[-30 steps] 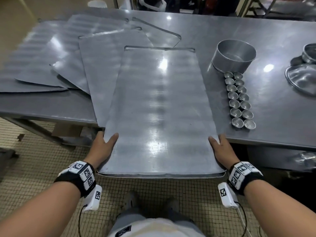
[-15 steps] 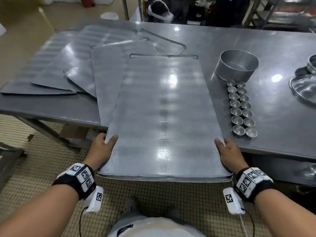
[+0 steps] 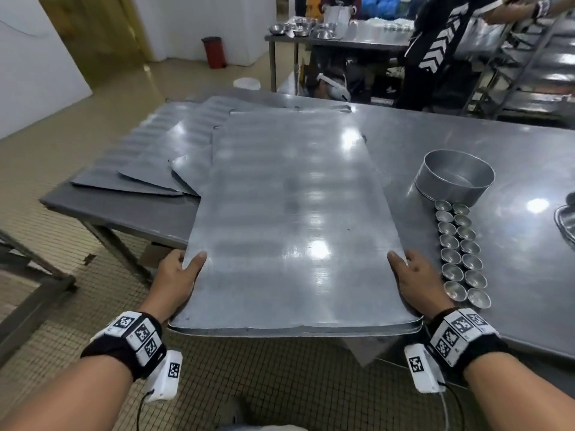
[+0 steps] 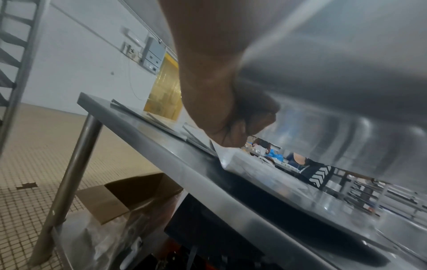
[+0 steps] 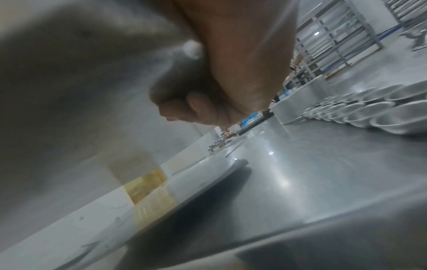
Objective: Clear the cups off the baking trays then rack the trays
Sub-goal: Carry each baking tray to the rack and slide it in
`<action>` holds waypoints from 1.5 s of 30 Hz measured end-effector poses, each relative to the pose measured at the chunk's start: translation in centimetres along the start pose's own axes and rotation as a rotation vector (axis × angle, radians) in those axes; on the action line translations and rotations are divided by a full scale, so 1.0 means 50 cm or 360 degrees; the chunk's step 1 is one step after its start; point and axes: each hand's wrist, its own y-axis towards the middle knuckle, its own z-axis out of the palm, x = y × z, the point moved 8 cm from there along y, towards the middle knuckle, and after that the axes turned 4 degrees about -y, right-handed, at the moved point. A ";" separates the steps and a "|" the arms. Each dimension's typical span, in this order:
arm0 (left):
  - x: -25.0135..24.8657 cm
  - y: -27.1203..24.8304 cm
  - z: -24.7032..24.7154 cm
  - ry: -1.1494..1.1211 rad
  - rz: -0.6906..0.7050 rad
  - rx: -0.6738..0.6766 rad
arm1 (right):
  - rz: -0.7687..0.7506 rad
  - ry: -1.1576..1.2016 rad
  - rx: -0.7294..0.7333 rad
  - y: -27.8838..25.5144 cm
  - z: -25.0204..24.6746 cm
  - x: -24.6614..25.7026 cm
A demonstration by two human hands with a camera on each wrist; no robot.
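**A:** Your left hand and right hand each clamp a long edge of the top baking tray, thumbs on top, fingers curled under. Its near end is off the table. Cups sit in two rows beside your right hand, so that part looks done.

**B:** Yep. I'd keep it level, raise it clear of the other trays, and mind the cups as you swing toward the rack.
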 end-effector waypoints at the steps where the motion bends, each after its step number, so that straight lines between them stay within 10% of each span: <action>1: 0.001 0.006 -0.017 0.0000 0.0004 -0.0030 | -0.0021 0.0017 0.0026 0.006 0.006 0.023; 26: 0.049 0.002 -0.764 -0.0038 -0.0032 -0.1043 | -0.0846 0.0466 0.0679 0.174 0.557 0.797; 45: 0.044 -0.340 -0.807 0.0107 -0.0364 -0.1869 | -0.1153 0.0613 0.1591 0.116 0.876 1.047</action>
